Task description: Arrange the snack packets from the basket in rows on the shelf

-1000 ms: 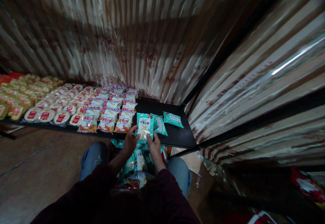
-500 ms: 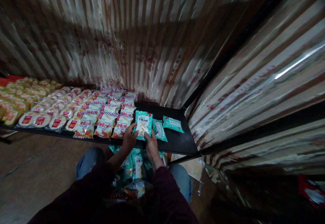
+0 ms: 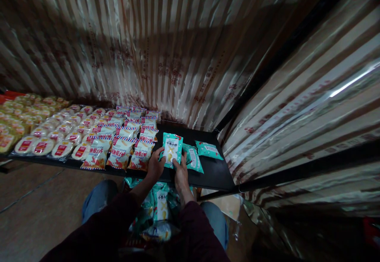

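**Teal packet between two hands at the shelf front**

Head camera: a teal packet [image 3: 172, 151] with a pale window in its middle lies face up near the front edge of the black shelf [image 3: 218, 175], its top pointing to the back. Both hands are on it. The left hand [image 3: 155, 167] grips the lower left edge with bent fingers, and the right hand [image 3: 180, 175] pinches the lower right corner, so the packet sits just above and between the two hands. I cannot tell if it rests fully on the shelf or is a little lifted.

Just beside it on the right lies a second teal packet [image 3: 194, 159], partly under the first one, and a third teal packet [image 3: 209, 150] lies apart, further right. On the left, touching the left hand's side, stand rows of red-and-blue packets [image 3: 120, 151], and beyond them rows of round pale cakes [image 3: 44, 145] in clear wrap.

Below the shelf, between the person's knees, an open bag [image 3: 158, 204] holds more teal packets. A shiny striped sheet [image 3: 148, 48] covers the wall behind the shelf.
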The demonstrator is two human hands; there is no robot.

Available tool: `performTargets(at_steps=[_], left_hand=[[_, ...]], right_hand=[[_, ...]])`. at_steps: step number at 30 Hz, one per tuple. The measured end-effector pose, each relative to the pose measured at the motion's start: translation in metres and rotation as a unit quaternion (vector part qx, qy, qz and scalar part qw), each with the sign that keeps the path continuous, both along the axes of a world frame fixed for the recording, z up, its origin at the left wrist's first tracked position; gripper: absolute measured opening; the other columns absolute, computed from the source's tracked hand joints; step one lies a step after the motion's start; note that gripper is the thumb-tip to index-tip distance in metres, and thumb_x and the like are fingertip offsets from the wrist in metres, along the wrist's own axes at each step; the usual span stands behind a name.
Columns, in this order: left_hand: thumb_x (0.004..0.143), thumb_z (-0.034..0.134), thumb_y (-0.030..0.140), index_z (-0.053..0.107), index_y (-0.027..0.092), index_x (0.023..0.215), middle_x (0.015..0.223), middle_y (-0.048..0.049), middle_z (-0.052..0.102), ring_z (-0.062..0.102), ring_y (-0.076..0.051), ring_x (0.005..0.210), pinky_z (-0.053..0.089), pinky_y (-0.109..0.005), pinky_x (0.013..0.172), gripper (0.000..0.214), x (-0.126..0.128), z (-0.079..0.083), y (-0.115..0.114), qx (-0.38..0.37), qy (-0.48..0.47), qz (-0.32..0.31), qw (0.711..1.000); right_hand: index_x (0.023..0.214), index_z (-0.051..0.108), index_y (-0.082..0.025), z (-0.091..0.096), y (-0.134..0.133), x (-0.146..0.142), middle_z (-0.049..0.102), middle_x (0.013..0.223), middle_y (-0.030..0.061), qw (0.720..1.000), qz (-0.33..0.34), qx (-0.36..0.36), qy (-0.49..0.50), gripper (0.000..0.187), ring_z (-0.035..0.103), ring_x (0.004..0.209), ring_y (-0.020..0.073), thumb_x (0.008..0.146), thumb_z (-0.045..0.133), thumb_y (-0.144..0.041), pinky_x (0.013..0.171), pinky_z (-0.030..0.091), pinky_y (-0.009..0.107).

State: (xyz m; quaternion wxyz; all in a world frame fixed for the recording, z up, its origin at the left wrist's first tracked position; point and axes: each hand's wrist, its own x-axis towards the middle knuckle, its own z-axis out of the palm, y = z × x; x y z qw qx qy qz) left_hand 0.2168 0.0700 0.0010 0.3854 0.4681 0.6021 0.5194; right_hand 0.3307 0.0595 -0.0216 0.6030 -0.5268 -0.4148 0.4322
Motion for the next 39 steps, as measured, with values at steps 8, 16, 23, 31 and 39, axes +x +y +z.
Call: performTargets(at_steps=[8,16,23,31,39], left_hand=[[0.071,0.054,0.011,0.061,0.017,0.111,0.114,-0.0111,0.062,0.057,-0.025,0.105,0.042,-0.043,0.097,0.041,0.008,0.001,0.011,-0.003,0.013,0.011,1.0],[0.071,0.051,0.01,0.063,0.018,0.108,0.114,-0.0102,0.063,0.054,-0.027,0.112,0.036,-0.043,0.103,0.04,0.009,0.007,0.029,0.009,0.024,0.04,0.999],[0.072,0.048,0.009,0.062,0.02,0.112,0.118,-0.0084,0.062,0.049,-0.026,0.119,0.03,-0.041,0.108,0.043,0.013,0.015,0.046,-0.016,0.022,0.048,0.998],[0.073,0.047,0.008,0.056,0.012,0.12,0.134,-0.0137,0.05,0.041,-0.025,0.129,0.027,-0.038,0.111,0.048,0.021,0.008,0.064,-0.043,0.05,0.042,0.997],[0.079,0.048,0.015,0.053,0.01,0.124,0.143,-0.0156,0.04,0.033,-0.025,0.135,0.026,-0.037,0.112,0.046,0.034,0.004,0.083,-0.048,0.132,0.064,0.988]], right_hand=[[0.117,0.061,-0.024,0.001,0.01,0.005,0.013,0.155,0.0035,0.998,-0.041,-0.048,-0.031,0.048,0.024,0.139,0.0275,0.071,0.061,-0.036,0.104,0.036,0.04],[0.125,0.053,-0.021,-0.01,0.034,-0.005,0.05,0.134,0.0096,0.998,-0.031,-0.056,0.011,0.056,0.053,0.116,0.0241,0.073,0.059,-0.041,0.096,0.044,0.039],[0.127,0.05,-0.021,-0.008,0.062,-0.016,0.068,0.109,0.0067,0.995,-0.022,-0.045,0.083,0.06,0.064,0.094,0.0208,0.07,0.062,-0.037,0.085,0.049,0.036],[0.126,0.053,-0.018,-0.023,0.09,-0.014,0.069,0.107,0.0083,0.996,-0.055,-0.048,0.055,0.06,0.065,0.089,0.0207,0.07,0.062,-0.038,0.081,0.051,0.035],[0.117,0.059,-0.019,-0.028,0.121,-0.016,0.069,0.103,0.0056,0.996,-0.063,-0.06,0.036,0.051,0.065,0.087,0.0195,0.069,0.06,-0.036,0.077,0.051,0.031]])
